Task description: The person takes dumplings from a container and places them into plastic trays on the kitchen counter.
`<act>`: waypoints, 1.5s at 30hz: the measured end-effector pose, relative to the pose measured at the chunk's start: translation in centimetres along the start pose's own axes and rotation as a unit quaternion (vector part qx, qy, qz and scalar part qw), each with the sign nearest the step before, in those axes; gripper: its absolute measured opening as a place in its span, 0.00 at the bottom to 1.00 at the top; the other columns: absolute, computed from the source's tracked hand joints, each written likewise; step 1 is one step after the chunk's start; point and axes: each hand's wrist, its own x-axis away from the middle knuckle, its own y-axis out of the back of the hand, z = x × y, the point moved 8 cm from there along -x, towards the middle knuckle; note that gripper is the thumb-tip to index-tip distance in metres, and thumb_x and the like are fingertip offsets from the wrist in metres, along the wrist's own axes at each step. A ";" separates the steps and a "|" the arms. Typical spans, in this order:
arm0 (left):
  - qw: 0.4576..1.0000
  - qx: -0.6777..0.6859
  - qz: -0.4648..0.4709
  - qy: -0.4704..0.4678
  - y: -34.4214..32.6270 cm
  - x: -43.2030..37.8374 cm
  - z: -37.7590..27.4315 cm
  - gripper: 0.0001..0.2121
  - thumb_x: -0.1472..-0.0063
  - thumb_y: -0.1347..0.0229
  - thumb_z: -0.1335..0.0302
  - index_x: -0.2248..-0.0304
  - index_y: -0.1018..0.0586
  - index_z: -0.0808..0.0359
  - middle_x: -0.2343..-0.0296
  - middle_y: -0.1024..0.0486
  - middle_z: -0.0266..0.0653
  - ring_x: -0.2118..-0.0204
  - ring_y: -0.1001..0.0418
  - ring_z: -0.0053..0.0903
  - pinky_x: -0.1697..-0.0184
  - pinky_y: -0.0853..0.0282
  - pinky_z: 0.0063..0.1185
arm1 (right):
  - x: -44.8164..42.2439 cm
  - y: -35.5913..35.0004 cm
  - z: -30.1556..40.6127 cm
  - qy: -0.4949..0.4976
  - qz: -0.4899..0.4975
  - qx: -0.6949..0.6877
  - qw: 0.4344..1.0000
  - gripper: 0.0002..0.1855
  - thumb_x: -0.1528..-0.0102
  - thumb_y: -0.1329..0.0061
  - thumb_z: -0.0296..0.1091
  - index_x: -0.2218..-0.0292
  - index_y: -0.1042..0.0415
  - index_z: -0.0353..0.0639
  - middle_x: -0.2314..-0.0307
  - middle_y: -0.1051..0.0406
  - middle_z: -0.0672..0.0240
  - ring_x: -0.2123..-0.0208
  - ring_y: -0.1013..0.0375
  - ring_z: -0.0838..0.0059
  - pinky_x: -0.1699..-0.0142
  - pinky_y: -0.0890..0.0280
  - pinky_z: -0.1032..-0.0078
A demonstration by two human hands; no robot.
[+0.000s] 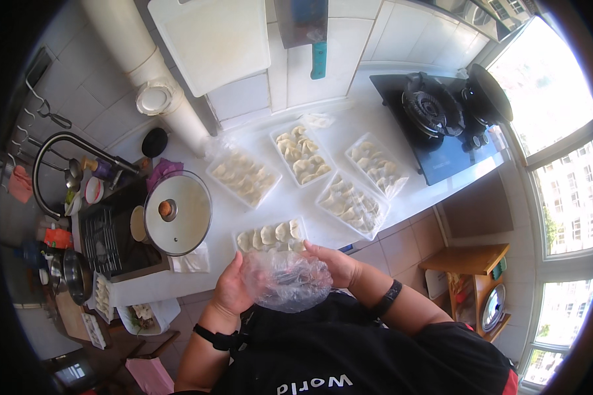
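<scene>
My left hand (233,287) grips the left side of a clear plastic bag (289,284), its thumb beside a white plastic tray (235,243). On the other side my right hand (340,265) holds the bag, with the thumb at the tray's right near corner. The crinkled bag bunches over the tray's near end, which is hidden. A row of pale dumplings (269,236) shows at the far end. Beyond it, one dumpling tray (279,151) looks uncovered. Film or bags cover the trays at left (264,196), at right (348,154) and nearer right (321,203).
A glass-lidded pot (178,217) stands left of the trays, near the sink (123,247) with its black faucet (74,138). The gas stove (435,123) sits at the far right. A cleaver (304,24) and a white cutting board (212,44) hang at the wall.
</scene>
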 end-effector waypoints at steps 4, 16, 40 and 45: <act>0.993 -0.010 -0.113 -0.025 2.9 1.2 -2.0 0.19 0.35 0.57 0.52 0.63 0.26 0.59 0.73 0.28 0.33 0.69 0.32 0.23 0.65 0.33 0.24 | 0.4 2.0 1.8 0.046 0.094 0.019 0.994 0.10 0.39 0.58 0.38 0.65 0.31 0.41 0.72 0.31 0.74 0.71 0.32 0.81 0.65 0.35 0.80; 0.962 -0.090 -0.160 -0.204 10.9 -2.2 -7.6 0.09 0.41 0.48 0.79 0.60 0.25 0.68 0.69 0.28 0.32 0.73 0.36 0.15 0.71 0.41 0.13 | -3.8 12.0 6.5 0.173 -0.309 0.059 0.933 0.08 0.42 0.52 0.37 0.65 0.26 0.43 0.87 0.44 0.81 0.88 0.54 0.86 0.83 0.59 0.83; 0.732 -0.613 -0.292 -0.048 18.6 -1.5 -4.3 0.12 0.43 0.47 0.77 0.60 0.30 0.71 0.70 0.24 0.43 0.69 0.25 0.27 0.67 0.28 0.24 | -2.2 14.4 2.2 -0.008 -0.340 0.475 0.812 0.09 0.48 0.57 0.31 0.74 0.28 0.37 0.83 0.32 0.67 0.81 0.31 0.77 0.77 0.38 0.77; 0.855 -0.453 -0.253 -0.016 16.5 -1.8 -3.0 0.10 0.43 0.50 0.80 0.61 0.28 0.70 0.70 0.24 0.39 0.72 0.26 0.23 0.71 0.31 0.19 | -2.8 13.6 2.5 -0.009 -0.298 0.389 0.872 0.04 0.47 0.56 0.29 0.71 0.30 0.41 0.82 0.34 0.72 0.81 0.36 0.81 0.76 0.41 0.82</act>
